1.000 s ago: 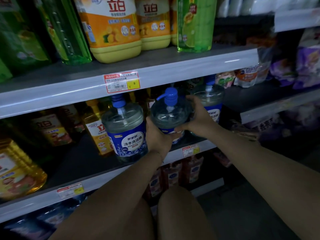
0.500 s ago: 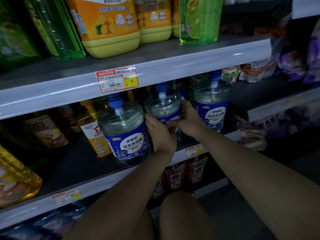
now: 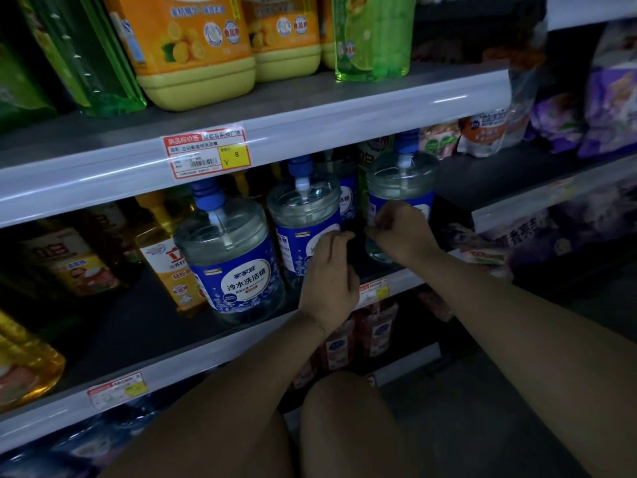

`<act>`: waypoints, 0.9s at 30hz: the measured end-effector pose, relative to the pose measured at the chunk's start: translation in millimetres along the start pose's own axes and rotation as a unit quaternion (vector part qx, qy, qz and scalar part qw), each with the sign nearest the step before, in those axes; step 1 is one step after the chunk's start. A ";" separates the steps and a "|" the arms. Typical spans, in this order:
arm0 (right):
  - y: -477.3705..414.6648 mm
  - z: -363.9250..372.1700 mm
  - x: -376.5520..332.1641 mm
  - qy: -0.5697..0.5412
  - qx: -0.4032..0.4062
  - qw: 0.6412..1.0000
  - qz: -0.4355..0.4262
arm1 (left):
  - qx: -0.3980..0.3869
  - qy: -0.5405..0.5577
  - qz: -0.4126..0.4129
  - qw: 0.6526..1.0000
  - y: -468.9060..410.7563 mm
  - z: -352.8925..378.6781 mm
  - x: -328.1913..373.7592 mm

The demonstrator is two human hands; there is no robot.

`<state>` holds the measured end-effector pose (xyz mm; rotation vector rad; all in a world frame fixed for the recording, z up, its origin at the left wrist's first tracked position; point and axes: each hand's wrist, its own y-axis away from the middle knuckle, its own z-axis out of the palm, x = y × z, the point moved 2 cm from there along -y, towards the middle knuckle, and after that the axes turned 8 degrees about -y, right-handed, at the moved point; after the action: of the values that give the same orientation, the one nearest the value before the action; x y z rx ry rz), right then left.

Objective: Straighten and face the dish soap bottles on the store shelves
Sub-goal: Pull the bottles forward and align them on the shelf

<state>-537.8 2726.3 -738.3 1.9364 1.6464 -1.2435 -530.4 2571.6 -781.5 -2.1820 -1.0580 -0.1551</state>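
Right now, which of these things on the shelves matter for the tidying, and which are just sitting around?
Part of the job:
left jug
middle jug
right jug
left hand
right hand
yellow bottles
green bottle

Just nearby:
price tag
purple bags
refill pouches
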 end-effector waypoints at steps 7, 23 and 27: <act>-7.6 -29.6 36.7 -0.073 0.110 0.987 0.091 | -0.119 0.073 -0.101 0.985 -47.8 28.9 16.7; -27.5 2.6 61.0 -0.185 -0.037 0.979 0.080 | 0.042 -0.159 0.011 0.986 -72.9 28.3 32.0; -17.7 -4.2 50.9 -0.239 -0.018 0.968 0.074 | 0.024 -0.294 0.132 0.946 -79.5 33.6 35.8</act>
<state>-554.1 2767.1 -769.7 1.5423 1.2477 -1.4623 -570.9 2649.7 -750.2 -2.3556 -1.0376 0.6772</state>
